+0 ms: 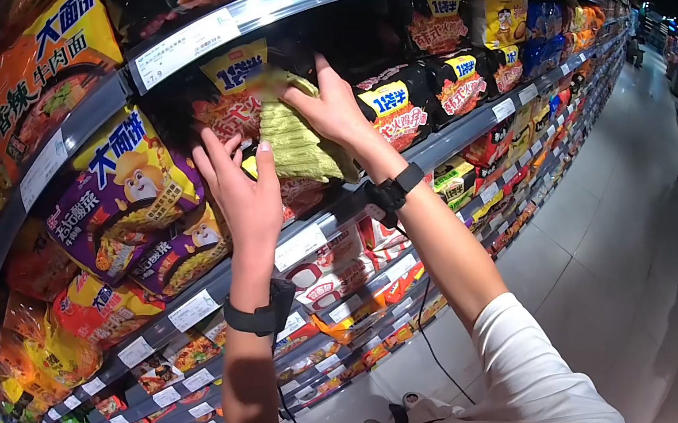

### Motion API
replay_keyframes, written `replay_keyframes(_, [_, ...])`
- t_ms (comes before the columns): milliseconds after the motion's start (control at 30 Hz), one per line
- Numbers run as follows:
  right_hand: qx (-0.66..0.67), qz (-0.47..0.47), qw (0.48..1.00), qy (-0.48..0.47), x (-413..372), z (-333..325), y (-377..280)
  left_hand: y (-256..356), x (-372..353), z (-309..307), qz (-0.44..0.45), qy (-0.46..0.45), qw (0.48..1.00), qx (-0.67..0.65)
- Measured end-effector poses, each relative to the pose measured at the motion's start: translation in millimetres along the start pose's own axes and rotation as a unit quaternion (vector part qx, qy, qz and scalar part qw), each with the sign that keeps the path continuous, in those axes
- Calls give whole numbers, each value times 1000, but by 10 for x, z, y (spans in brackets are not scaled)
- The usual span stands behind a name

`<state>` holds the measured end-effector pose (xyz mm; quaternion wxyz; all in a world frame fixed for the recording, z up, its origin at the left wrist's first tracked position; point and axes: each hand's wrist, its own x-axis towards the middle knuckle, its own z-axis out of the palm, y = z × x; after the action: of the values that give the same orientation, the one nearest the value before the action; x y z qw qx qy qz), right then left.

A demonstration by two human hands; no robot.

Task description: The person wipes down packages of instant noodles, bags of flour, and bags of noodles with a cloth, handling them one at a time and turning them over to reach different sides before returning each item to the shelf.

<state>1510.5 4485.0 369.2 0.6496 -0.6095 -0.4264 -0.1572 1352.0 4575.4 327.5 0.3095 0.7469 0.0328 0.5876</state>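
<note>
A yellow-green ribbed cloth (pixel 298 139) hangs from my right hand (pixel 330 105), whose fingers hold it against the front of a shelf. Behind the cloth is a black instant noodle packet (pixel 229 115) with a yellow label, partly covered by it. My left hand (pixel 244 190) rests at the lower left of this packet, fingers spread and thumb beside the cloth's edge. Just left of that hand lies a purple noodle packet (pixel 109 201). Some fingertips of both hands are hidden among the packets.
A shelf edge with price tags (pixel 187 50) runs above my hands, and another shelf edge (pixel 300 247) lies below them. More black noodle packets (pixel 398 107) stand to the right. The tiled aisle floor (pixel 576 234) stretches right. Thin black cables (pixel 426 331) hang near my arms.
</note>
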Motion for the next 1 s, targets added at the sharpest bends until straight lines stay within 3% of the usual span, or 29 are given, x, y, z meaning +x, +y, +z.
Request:
replay_keyframes(167, [-25,18,999,-21,-63,-103,-88,107,-31,17,-36,-2,999,-16])
replay_keyframes(333, [-61,-49,993,84,-236,-286,165,261,-283,142,19,18,1000,-15])
replay_keyframes(367, [-57,-42,992,104,-290,-429,219,256,-341,191,40,25,999,-13])
replay_keyframes(400, [-20,24,993,113,-356,-609,151,288,-385,242,76,30,997,-6])
replay_keyframes(433, [-61,33,983,170,-382,-770,168,289,-438,309,95,18,995,-9])
replay_keyframes(500, [-23,-2,972,232,-253,-1098,582,321,-509,526,69,-46,996,-19])
replay_keyframes(567, [-35,26,967,253,-156,-1517,685,409,-422,786,72,-88,993,-40])
replay_keyframes(633, [-74,-28,945,318,20,-1954,967,534,-315,1021,32,-138,988,-66])
replay_keyframes(767, [-96,-67,890,441,306,-2738,1310,669,-7,1643,-75,-138,978,-140])
replay_keyframes(800, [-100,-103,880,453,411,-2878,1394,601,94,1873,-27,-101,984,-141])
replay_keyframes(833, [-102,-136,870,462,514,-2976,1476,614,201,2043,-46,-109,985,-127])
replay_keyframes(900, [6,-29,950,311,597,-3024,1395,611,416,2448,-56,-91,988,-112])
replay_keyframes(967, [-168,-175,945,217,821,-3019,1662,444,678,2832,-54,-70,995,-51])
replay_keyframes(1000, [-140,-125,969,159,904,-3041,1683,469,776,3008,-72,-59,995,-31])
